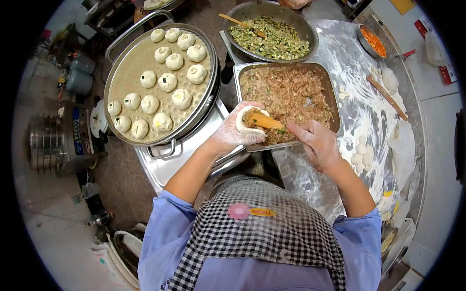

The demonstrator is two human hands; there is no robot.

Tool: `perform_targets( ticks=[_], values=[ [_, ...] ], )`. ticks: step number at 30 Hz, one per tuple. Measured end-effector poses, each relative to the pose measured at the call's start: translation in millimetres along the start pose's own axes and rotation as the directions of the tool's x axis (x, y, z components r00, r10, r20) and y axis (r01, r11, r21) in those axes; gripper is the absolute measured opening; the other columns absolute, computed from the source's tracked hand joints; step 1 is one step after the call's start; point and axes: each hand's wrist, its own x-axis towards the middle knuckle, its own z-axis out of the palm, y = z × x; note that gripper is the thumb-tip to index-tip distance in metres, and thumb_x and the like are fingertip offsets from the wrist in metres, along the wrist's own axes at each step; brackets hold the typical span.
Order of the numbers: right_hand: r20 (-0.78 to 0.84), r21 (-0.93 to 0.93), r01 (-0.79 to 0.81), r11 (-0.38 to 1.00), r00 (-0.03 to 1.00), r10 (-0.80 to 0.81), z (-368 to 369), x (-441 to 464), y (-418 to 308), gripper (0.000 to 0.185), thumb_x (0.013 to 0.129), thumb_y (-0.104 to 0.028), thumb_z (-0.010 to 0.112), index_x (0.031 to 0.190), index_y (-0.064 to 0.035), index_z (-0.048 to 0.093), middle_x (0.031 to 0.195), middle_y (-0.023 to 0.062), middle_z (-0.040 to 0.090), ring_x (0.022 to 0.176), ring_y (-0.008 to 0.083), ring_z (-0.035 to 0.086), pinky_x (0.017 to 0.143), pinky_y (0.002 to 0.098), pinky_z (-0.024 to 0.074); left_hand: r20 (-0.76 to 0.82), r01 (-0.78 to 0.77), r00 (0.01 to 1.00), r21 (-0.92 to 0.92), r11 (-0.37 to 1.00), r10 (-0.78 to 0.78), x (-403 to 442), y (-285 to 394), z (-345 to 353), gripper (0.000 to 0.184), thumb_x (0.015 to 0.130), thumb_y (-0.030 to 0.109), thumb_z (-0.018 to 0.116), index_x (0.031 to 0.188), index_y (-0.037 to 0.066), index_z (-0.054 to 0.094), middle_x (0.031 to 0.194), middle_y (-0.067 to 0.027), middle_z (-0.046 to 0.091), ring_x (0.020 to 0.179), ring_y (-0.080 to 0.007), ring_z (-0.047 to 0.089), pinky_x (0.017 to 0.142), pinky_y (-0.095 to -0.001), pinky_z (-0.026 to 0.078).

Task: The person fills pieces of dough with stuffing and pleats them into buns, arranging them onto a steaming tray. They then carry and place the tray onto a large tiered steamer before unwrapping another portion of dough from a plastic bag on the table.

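My left hand (230, 132) cups a round dough wrapper (242, 127), its white edge curling up around some filling. With my right hand (318, 145) I grip a flat yellowish spatula (264, 121), whose blade rests on the filling in the wrapper. Both hands are over the near edge of a metal tray (335, 92) of minced meat filling (286, 89). Flour dusts my fingers. On the left, a round steamer tray (131, 63) bears several pleated buns (181, 99), spaced apart.
Behind the meat tray stands a large metal bowl (315, 41) of chopped green filling, a wooden stick in it. The floured table (330, 43) carries a rolling pin (388, 98), dough pieces (361, 154) and a bowl of shredded orange food (373, 41). Another person's hand (293, 3) shows at the top.
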Motion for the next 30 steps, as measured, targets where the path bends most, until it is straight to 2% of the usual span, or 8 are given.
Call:
perform_targets(
  ticks=[4, 10, 17, 18, 21, 22, 27, 30],
  values=[
    [-0.029, -0.028, 0.009, 1.000, 1.000, -0.010, -1, 0, -5, 0.049, 0.072, -0.003, 0.054, 0.119, -0.0190, 0.056, 0.074, 0.0076, 0.053, 0.063, 0.0253, 0.052, 0.057, 0.0357, 0.0447, 0.048, -0.113, 0.993, 0.116, 0.987, 0.108, 5, 13, 6, 0.061, 0.063, 0.010, 0.079, 0.114, 0.009, 0.046, 0.108, -0.0034, 0.051, 0.102, -0.0135, 0.050, 0.088, -0.0281, 0.042],
    [0.352, -0.114, -0.151, 0.982, 0.918, 0.182, -52, 22, -9, 0.034, 0.078, -0.011, 0.056, 0.112, -0.0139, 0.060, 0.077, 0.0100, 0.054, 0.061, 0.0253, 0.053, 0.057, 0.0338, 0.0448, 0.074, -0.102, 0.993, 0.093, 0.990, 0.095, 7, 14, 12, 0.062, 0.062, 0.010, 0.080, 0.115, 0.007, 0.045, 0.108, -0.0038, 0.051, 0.103, -0.0146, 0.050, 0.088, -0.0282, 0.041],
    [0.158, 0.601, -0.411, 0.686, 0.902, 0.402, -15, 10, -20, 0.032, 0.076, -0.016, 0.065, 0.105, -0.0027, 0.061, 0.078, 0.0050, 0.060, 0.065, 0.0142, 0.055, 0.058, 0.0277, 0.0438, -0.051, -0.128, 0.992, -0.445, 0.886, 0.118, 8, 9, 45, 0.080, 0.057, 0.014, 0.082, 0.124, 0.006, 0.039, 0.114, -0.0063, 0.050, 0.105, -0.0193, 0.052, 0.092, -0.0320, 0.043],
    [0.198, 0.738, -0.452, 0.502, 0.855, 0.478, -6, 9, -24, 0.034, 0.076, -0.016, 0.066, 0.106, -0.0011, 0.060, 0.079, 0.0050, 0.060, 0.067, 0.0126, 0.055, 0.060, 0.0263, 0.0443, 0.007, -0.112, 0.992, -0.426, 0.898, 0.127, 7, 11, 48, 0.079, 0.059, 0.017, 0.082, 0.125, 0.005, 0.039, 0.117, -0.0073, 0.050, 0.110, -0.0214, 0.049, 0.094, -0.0335, 0.041],
    [0.245, 0.892, -0.421, 0.165, 0.756, 0.606, 4, 11, -36, 0.039, 0.076, -0.016, 0.067, 0.109, 0.0033, 0.057, 0.084, 0.0051, 0.060, 0.073, 0.0086, 0.054, 0.063, 0.0231, 0.0452, 0.163, -0.498, 0.865, 0.381, 0.779, 0.474, 16, 12, 42, 0.082, 0.062, 0.023, 0.081, 0.128, 0.003, 0.037, 0.123, -0.0086, 0.047, 0.117, -0.0240, 0.044, 0.098, -0.0354, 0.036],
    [0.164, 0.876, -0.403, 0.264, 0.765, 0.623, -1, 17, -40, 0.040, 0.077, -0.017, 0.067, 0.109, 0.0044, 0.056, 0.085, 0.0052, 0.060, 0.075, 0.0079, 0.054, 0.064, 0.0227, 0.0453, 0.216, -0.560, 0.815, 0.534, 0.634, 0.538, 14, 18, 43, 0.085, 0.062, 0.018, 0.080, 0.132, 0.004, 0.033, 0.125, -0.0094, 0.046, 0.116, -0.0222, 0.043, 0.100, -0.0329, 0.034],
    [0.033, 0.515, -0.382, 0.767, 0.903, 0.428, -26, 31, -47, 0.045, 0.075, -0.014, 0.066, 0.116, -0.0018, 0.054, 0.085, 0.0107, 0.060, 0.075, 0.0194, 0.058, 0.069, 0.0293, 0.0448, 0.094, -0.198, 0.979, 0.257, 0.946, 0.180, 0, 34, 55, 0.081, 0.062, 0.015, 0.080, 0.129, 0.003, 0.037, 0.123, -0.0086, 0.044, 0.111, -0.0178, 0.046, 0.095, -0.0291, 0.037],
    [-0.084, 0.459, -0.243, 0.855, 0.946, 0.314, -32, 23, -34, 0.041, 0.076, -0.006, 0.057, 0.117, -0.0063, 0.055, 0.085, 0.0132, 0.057, 0.075, 0.0259, 0.056, 0.071, 0.0314, 0.0438, 0.034, -0.142, 0.990, 0.156, 0.977, 0.139, 0, 26, 44, 0.074, 0.058, 0.021, 0.083, 0.119, 0.002, 0.046, 0.114, -0.0076, 0.046, 0.106, -0.0179, 0.048, 0.091, -0.0291, 0.039]
  ],
)
